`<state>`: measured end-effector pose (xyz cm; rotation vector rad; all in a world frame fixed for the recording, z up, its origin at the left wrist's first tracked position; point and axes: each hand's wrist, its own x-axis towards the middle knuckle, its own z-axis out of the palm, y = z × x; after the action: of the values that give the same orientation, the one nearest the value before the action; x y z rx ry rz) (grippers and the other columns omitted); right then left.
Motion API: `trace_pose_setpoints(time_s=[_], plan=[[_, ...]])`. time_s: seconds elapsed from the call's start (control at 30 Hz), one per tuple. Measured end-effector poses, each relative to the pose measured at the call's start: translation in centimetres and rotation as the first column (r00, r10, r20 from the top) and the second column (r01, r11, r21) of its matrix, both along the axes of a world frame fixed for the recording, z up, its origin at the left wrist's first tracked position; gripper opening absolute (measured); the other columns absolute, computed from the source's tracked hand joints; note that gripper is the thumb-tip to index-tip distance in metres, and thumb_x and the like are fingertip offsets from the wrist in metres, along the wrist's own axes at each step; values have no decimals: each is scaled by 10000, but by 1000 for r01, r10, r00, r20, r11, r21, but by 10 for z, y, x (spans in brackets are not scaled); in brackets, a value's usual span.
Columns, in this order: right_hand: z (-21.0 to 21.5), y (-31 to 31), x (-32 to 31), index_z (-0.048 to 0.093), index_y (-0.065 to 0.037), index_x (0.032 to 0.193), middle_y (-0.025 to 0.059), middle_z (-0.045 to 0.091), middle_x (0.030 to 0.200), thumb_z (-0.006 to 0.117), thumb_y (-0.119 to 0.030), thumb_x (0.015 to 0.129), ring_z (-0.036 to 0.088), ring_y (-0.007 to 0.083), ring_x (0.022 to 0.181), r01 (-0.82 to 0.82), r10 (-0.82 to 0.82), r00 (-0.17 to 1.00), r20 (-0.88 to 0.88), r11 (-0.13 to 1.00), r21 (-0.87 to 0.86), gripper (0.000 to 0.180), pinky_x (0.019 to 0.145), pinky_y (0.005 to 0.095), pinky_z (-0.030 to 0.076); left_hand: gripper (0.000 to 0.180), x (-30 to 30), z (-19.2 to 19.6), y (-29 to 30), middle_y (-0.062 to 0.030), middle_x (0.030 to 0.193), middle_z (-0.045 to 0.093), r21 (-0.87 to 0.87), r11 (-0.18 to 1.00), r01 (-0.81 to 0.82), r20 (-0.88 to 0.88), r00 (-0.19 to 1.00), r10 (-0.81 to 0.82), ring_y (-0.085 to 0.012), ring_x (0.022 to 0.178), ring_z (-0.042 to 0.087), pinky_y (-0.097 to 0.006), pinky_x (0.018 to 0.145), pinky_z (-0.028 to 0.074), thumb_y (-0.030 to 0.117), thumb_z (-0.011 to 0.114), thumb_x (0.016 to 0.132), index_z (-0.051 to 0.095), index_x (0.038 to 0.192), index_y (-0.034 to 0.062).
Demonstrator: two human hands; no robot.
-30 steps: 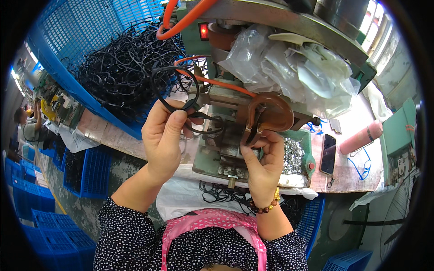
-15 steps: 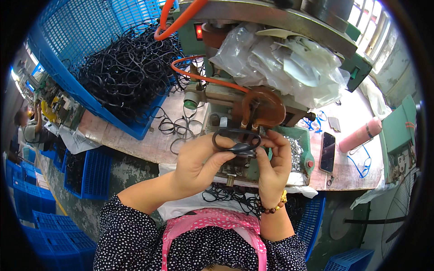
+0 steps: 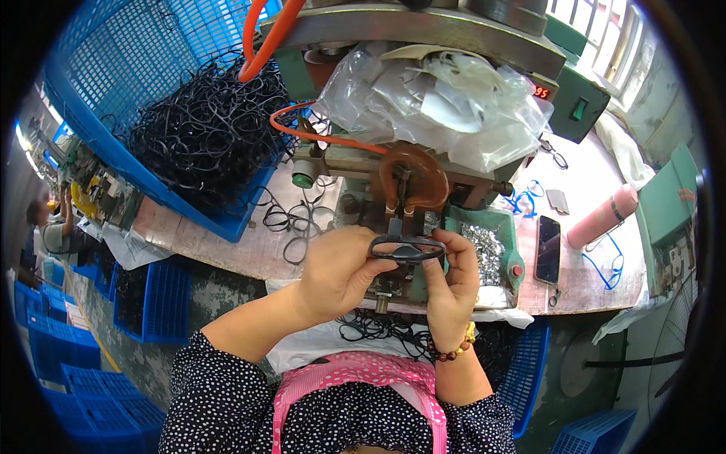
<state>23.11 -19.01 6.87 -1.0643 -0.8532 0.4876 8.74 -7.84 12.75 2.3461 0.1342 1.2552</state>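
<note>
Change: both hands have come down from the copper-brown ring fixture, now holding the black plastic eyeglass frame below it.
Left hand: fingers pinch the frame's left end.
Right hand: fingers grip its right end.
Reading: frame probably off the machine, being checked.

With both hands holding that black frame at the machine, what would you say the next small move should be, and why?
Probably raise the black eyeglass frame a little, seating it at the machine's clamp. The left hand and right hand grip its two ends level, just below the copper-coloured coil, so it seems lined up but not yet seated.
</note>
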Motion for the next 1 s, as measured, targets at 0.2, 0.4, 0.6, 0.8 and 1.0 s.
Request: trace_pose_setpoints(time_s=[0.2, 0.4, 0.6, 0.8, 1.0], plan=[[2, -3, 0, 518, 39, 1261, 156, 687, 1160, 558, 63, 970, 640, 181, 1103, -9, 9, 1000, -16, 1000, -6, 294, 988, 294, 465, 185, -1, -7, 0, -167, 780, 596, -76, 997, 5, 9, 1000, -5, -372, 670, 604, -419, 572, 466, 105, 749, 841, 680, 952, -26], [5, -11, 9, 552, 31, 1231, 137, 684, 1149, 552, 68, 971, 639, 175, 1092, 103, -103, 994, 29, 995, -8, 263, 998, 304, 461, 175, -1, -9, -1, -167, 768, 591, -85, 996, 5, 19, 1000, -3, -367, 658, 600, -413, 566, 463, 108, 748, 845, 681, 932, -28], [0, -20, 34, 576, 23, 1220, 127, 679, 1129, 547, 63, 981, 648, 187, 1072, 368, -380, 887, 262, 925, 94, 244, 1014, 327, 462, 173, 0, -12, -1, -162, 766, 590, -118, 993, 2, 34, 999, 2, -362, 662, 596, -417, 570, 460, 94, 750, 835, 689, 939, -29], [-10, -29, 50, 591, 44, 1198, 136, 663, 1134, 537, 70, 986, 649, 205, 1063, 466, -481, 842, 246, 877, 118, 220, 989, 340, 496, 180, 1, -15, -3, -164, 791, 605, -103, 995, -9, 36, 999, 12, -363, 666, 598, -418, 574, 462, 83, 754, 821, 698, 951, -29], [-33, -30, 87, 606, 32, 1217, 115, 671, 1144, 566, 35, 985, 640, 173, 1059, 502, -484, 857, 177, 862, -74, 235, 989, 308, 481, 179, 0, -12, -2, -166, 798, 608, -63, 998, -20, 33, 999, 22, -368, 674, 602, -419, 581, 469, 81, 752, 820, 699, 953, -28]])
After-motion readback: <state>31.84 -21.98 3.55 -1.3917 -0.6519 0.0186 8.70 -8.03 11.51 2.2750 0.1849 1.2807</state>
